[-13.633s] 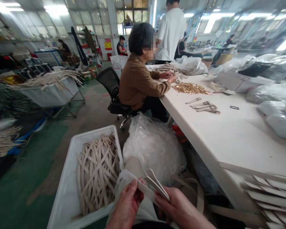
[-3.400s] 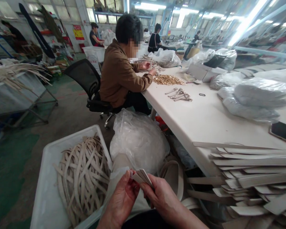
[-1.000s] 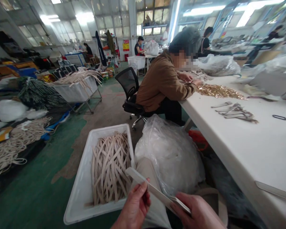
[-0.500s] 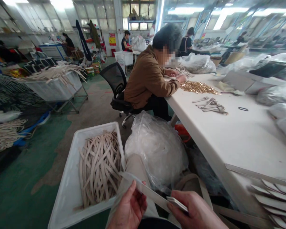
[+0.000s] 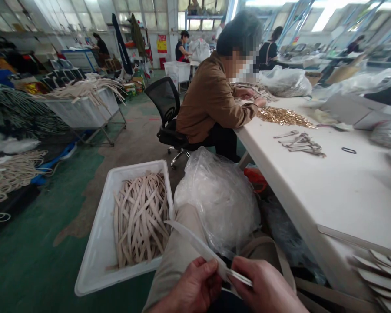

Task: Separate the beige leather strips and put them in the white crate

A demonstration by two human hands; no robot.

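Above my lap, a long pale flat strap (image 5: 195, 244) runs from its pointed free end near the white bin to my hands. My left hand (image 5: 198, 284) pinches it between thumb and fingers, close to the right hand. My right hand (image 5: 267, 282) is closed around a flat white layered piece (image 5: 240, 277); whether this is a tool or folded strips, I cannot tell. The strap's near end is hidden at the right fingers. Beside my knee, the white bin (image 5: 94, 230) holds a heap of beige straps (image 5: 141, 217).
A stuffed clear plastic bag (image 5: 220, 200) rests against my leg. The white table (image 5: 299, 187) at right bears gold metal pieces (image 5: 285, 116), silvery parts (image 5: 301, 143) and stacked strips (image 5: 382, 278). A co-worker in a brown jacket (image 5: 208, 95) sits at its far end.
My left hand has moved right along the strap, close to my right hand, and its fingers have closed on it. The view has shifted slightly.
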